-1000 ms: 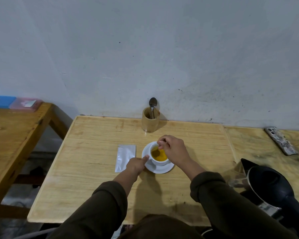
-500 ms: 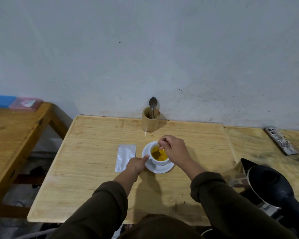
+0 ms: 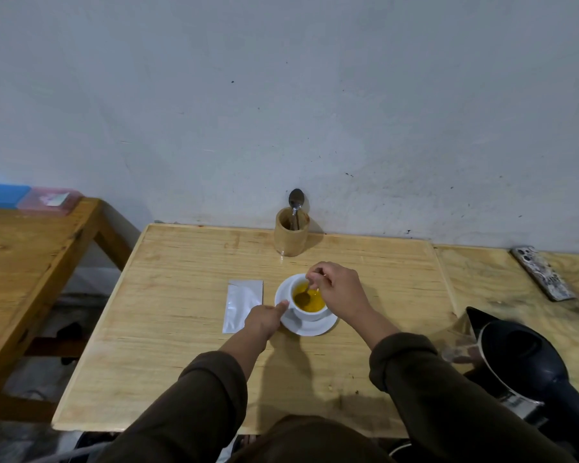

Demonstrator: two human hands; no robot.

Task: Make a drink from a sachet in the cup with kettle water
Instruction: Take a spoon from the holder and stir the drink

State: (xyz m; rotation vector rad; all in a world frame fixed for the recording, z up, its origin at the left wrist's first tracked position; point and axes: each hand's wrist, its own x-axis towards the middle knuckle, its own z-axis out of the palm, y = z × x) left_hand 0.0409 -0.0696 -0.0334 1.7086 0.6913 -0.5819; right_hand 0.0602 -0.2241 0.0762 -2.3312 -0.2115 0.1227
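A pale wooden table [image 3: 168, 329] stands against a scuffed grey wall [image 3: 281, 95], its front half bare. Near the middle a white cup [image 3: 310, 314] of yellow drink sits on a saucer [image 3: 315, 327]. The right hand [image 3: 340, 290] pinches a spoon [image 3: 304, 297] dipped in it; the left hand [image 3: 264, 317] is curled, thumb seemingly touching the cup. A silver sachet [image 3: 243, 304] lies just left; the black kettle [image 3: 528, 359] stands at the right edge.

Wooden holder [image 3: 291, 236] with spare spoon [image 3: 296, 199] just beyond the fingers; phone [image 3: 543, 272] far right; boxes [image 3: 27, 199] far left.
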